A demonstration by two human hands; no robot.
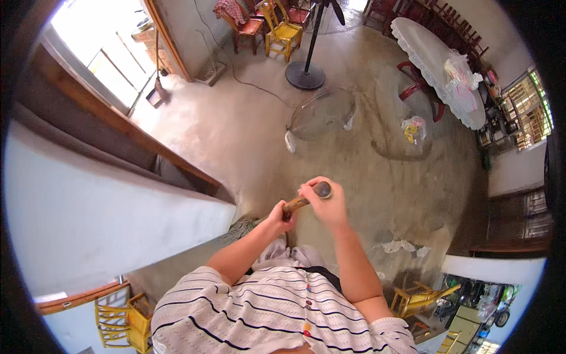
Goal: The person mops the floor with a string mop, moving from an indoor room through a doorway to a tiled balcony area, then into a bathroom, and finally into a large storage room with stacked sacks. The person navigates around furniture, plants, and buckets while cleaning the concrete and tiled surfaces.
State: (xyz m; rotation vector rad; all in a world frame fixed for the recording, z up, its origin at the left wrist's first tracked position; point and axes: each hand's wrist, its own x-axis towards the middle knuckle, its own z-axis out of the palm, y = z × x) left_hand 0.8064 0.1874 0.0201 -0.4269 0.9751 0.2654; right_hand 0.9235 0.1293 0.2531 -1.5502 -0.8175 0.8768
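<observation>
Here, standing on the concrete floor (pixel 365 177) beside a long white wall (pixel 100 218), the person is gripping a slim wooden handle (pixel 298 204) with both hands in front of the chest, and the way it is being held suggests a two-point grip for control rather than simple carrying. Starting at the left, the left hand (pixel 280 216) is clenching the lower end of the handle, fingers curled fully around it, seemingly acting as the anchor close to the body. Moving rightward, the handle is slanting up and away from the striped shirt (pixel 265 307), its brown shaft showing only in the short gap between the two fists. The right hand (pixel 323 202) is wrapping the upper end, closed tight just below a dark rounded tip (pixel 323 189) that is poking out above the knuckles; whatever hangs below the left fist is hidden, so I cannot tell what kind of tool this is. Beyond the hands, a round wire fan guard (pixel 321 114) is lying flat on the floor, well apart from the person, with the black fan stand (pixel 305 74) rising behind it. Farther right, an oval table under a white cover (pixel 430 59) is standing near the barred window (pixel 527 106).
</observation>
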